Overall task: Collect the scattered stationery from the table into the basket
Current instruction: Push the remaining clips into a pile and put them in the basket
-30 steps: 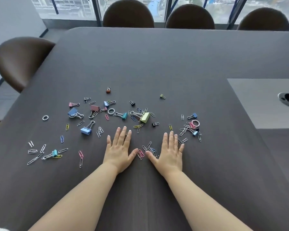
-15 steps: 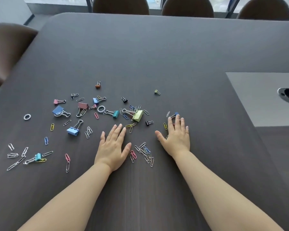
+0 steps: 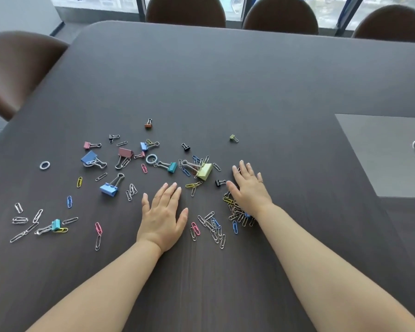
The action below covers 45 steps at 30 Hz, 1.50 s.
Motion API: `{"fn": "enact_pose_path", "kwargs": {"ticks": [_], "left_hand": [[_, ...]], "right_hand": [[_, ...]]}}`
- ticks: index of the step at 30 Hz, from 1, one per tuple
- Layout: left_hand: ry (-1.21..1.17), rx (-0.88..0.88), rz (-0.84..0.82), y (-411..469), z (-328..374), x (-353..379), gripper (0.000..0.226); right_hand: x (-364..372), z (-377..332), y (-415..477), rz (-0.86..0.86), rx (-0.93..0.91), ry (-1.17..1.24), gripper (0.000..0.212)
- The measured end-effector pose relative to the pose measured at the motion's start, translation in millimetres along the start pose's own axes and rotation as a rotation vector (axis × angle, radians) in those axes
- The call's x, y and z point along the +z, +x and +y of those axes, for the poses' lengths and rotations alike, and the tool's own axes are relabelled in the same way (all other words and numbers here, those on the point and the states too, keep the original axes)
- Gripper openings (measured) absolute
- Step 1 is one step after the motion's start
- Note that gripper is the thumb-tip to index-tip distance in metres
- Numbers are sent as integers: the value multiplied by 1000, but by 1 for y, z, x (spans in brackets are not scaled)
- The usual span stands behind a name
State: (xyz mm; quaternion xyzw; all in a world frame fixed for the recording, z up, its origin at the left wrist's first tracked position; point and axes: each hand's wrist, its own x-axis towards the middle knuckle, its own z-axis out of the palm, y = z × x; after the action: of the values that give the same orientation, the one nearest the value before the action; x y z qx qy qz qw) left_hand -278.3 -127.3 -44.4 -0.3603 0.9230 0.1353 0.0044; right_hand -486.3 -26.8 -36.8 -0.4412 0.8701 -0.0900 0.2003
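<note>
Nothing here can be read: no lettering, brand or number shows on the dark wood-grain table [image 3: 225,80], the coloured binder clips [image 3: 108,189] or the wire paper clips [image 3: 98,228].

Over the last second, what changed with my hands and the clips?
The right hand reached right over the outlying paper clips and raked them into a heap under its heel. The left hand stayed flat on the table; the remaining clips kept their places.

Binder clips [image 3: 108,189] and paper clips [image 3: 215,228] lie scattered on the near bench [image 3: 225,80]; chairs [image 3: 185,10] stand behind its far edge.
</note>
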Motion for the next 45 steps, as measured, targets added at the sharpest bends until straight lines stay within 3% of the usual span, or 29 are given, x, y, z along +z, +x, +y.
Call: {"fn": "enact_pose_path", "kwargs": {"ticks": [4, 6, 8, 12, 16, 20, 24, 30, 31, 33, 35, 38, 42, 45], "left_hand": [[-53, 5, 23, -2, -1, 0, 82], [-19, 35, 40, -3, 0, 2, 76], [25, 61, 51, -3, 0, 4, 68], [10, 1, 45, -2, 0, 1, 78], [10, -33, 4, 0, 0, -2, 85], [-10, -42, 4, 0, -2, 0, 80], [-7, -65, -10, -1, -1, 0, 67], [-2, -86, -6, -1, 0, 1, 59], [-8, -83, -3, -1, 0, 0, 59], [-25, -70, 2, -1, 0, -1, 65], [-11, -33, -8, -1, 0, 0, 68], [-22, 44, -41, -1, 0, -1, 70], [-103, 81, -59, -2, 0, -6, 67], [-281, 49, 1, -2, -4, -16, 68]], "right_hand": [[8, -11, -21, 27, -246, 219, 44], [0, -12, -17, 195, -196, 377, 37], [-12, -12, 4, 307, -112, 372, 40], [-26, -18, 58, 186, 23, 126, 62], [-26, -13, 94, 76, 118, 39, 66], [-17, -21, 91, 9, -63, -17, 57], [-10, -38, 68, -62, -269, 85, 47], [-6, -33, 8, -137, -391, 291, 30], [-6, -28, -4, -105, -354, 406, 28], [-4, -16, -22, 123, -226, 540, 26], [1, -3, -35, 342, -49, 379, 31], [17, 2, -52, 222, 109, 116, 56], [33, -24, -65, 116, -57, 107, 74], [38, -41, -60, 113, -123, 165, 74]]}}
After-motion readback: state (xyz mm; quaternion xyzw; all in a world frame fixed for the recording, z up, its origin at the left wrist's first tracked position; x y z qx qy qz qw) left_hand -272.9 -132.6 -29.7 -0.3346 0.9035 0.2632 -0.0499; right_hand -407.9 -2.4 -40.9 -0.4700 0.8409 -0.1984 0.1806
